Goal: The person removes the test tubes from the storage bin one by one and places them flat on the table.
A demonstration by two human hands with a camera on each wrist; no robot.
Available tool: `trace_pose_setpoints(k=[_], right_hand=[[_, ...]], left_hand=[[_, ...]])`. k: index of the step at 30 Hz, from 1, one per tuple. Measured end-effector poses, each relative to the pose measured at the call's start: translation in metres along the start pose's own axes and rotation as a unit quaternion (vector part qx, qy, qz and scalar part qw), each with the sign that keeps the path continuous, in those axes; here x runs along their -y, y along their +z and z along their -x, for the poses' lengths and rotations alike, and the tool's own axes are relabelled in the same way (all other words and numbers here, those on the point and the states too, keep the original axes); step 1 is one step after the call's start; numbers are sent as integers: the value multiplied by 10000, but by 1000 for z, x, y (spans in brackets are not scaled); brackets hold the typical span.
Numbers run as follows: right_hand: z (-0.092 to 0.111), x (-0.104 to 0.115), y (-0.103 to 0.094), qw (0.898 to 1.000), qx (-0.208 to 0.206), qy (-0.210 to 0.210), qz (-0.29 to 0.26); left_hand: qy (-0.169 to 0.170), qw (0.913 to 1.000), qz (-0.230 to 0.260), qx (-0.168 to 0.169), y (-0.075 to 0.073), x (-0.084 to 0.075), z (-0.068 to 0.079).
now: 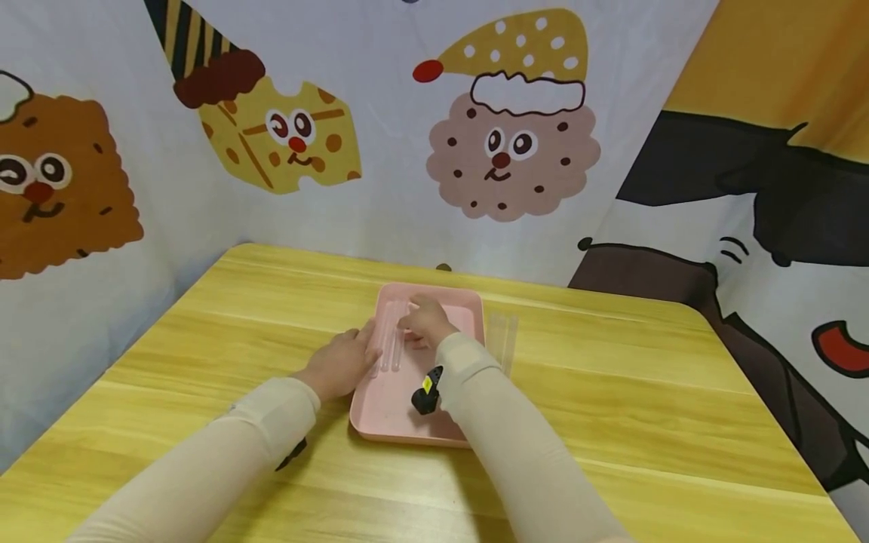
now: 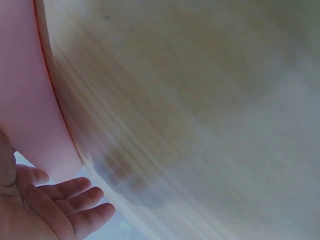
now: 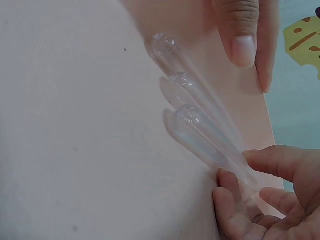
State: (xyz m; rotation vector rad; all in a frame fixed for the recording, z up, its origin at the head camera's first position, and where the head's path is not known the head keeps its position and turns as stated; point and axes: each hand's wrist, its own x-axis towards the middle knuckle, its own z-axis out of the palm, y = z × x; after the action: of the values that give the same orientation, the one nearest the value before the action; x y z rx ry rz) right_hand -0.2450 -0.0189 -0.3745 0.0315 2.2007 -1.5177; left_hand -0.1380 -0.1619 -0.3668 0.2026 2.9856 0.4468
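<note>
One left hand [image 1: 342,363], fingers extended, is resting at the left side of the shallow pink rectangular tray [image 1: 388,416]; inside it, three colourless, transparent round-ended tubes [image 1: 387,347] are lying lengthwise, the nearer right hand [image 1: 426,321] pinching the rightmost tube [image 3: 200,132] toward its far end.

We've got the tray [image 1: 400,418] mid-tbl, on the tbl [image 1: 645,392] itself, w/ the cloth [image 1: 394,219] behind the tbl's far edge. In the tray's L half we see 3 tubes [image 1: 385,354] side by side, lengthwise; L hand [image 1: 339,366] is at the tray's L rim beside them, R hand [image 1: 426,320] over the tray, fingers at the rightmost one's far part. Just R of the tray, on the tbl, we've more tubes [image 1: 498,332], near ends by the R sleeve [image 1: 516,430].
</note>
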Motion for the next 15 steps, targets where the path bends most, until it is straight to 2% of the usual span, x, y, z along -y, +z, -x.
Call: trace_pose_setpoints(k=[15], right_hand=[[0, -6, -6, 9981, 172, -95, -577]], left_hand=[[-129, 9999, -2, 34, 1, 2, -2]])
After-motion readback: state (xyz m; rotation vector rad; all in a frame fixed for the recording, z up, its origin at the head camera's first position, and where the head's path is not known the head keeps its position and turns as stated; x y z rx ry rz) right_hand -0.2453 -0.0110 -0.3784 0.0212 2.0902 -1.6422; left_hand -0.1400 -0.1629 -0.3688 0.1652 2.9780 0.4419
